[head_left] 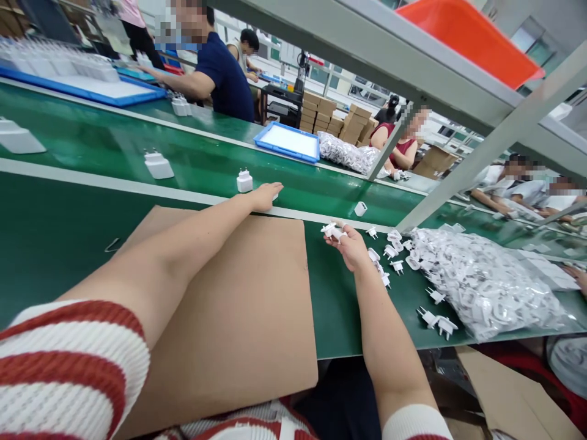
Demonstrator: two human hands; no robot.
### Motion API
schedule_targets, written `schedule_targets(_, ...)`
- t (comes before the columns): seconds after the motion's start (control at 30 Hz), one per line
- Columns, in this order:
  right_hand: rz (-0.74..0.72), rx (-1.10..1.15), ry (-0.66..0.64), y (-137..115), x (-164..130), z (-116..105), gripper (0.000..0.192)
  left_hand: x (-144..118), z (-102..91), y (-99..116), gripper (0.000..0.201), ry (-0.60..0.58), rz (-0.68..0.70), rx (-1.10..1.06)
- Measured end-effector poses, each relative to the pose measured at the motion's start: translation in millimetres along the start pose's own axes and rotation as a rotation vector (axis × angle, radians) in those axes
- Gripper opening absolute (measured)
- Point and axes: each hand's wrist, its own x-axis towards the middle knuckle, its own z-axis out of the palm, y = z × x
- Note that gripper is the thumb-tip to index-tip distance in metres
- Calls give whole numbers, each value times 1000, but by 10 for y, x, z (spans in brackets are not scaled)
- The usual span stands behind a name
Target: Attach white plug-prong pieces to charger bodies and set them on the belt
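While the left hand (265, 197) is stretched forward to the edge of the green conveyor belt (192, 156), its fingers pressed together and laid flat just beside a white charger (244, 181), a white plug piece (331, 231) is pinched in the fingers of the right hand (351, 245). The right hand is held above the green desk (339, 305), near loose plug pieces (389, 260) and a clear bag (481, 284) of them. A cardboard sheet (247, 305) lies under the left forearm.

text: none legible | cartons (337, 122): possibly printed, too blurred
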Motion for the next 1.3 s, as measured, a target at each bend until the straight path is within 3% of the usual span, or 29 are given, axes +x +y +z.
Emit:
schedule_targets(0.13,31,95,-73,-97,-98,58,43,-36,-189,17,62,30,-60,37)
schedule_targets(0.27,16,37,-75,-137,-122,57,44,-406,-258,405,45,171,40,-26)
schedule_targets(0.4,-124,-234,-6,-71,-128,148,43,-949,4,958,49,212,217,-209)
schedule_targets(0.5,-197,-364,-1,-49,-213,266,46,-1248,267,1192,50,201,208,-365)
schedule_targets(0.67,-457,-663,-49,-144,-439,399,24,-1410,457,1194,46,156,127,-664)
schedule_targets(0.77,-593,-939,-128,-176,-495,433,32,-1398,441,1165,42,76,122,-803)
schedule_targets(0.87,-605,-1077,-164,-148,-467,452,37,-1372,423,1170,42,68,154,-843)
schedule_targets(1.07,-595,-1087,-184,-76,-388,457,25,-1356,443,1168,41,74,162,-858)
schedule_targets(1.3,-610,-1122,-163,-74,-395,490,30,-1360,448,1163,39,38,132,-912)
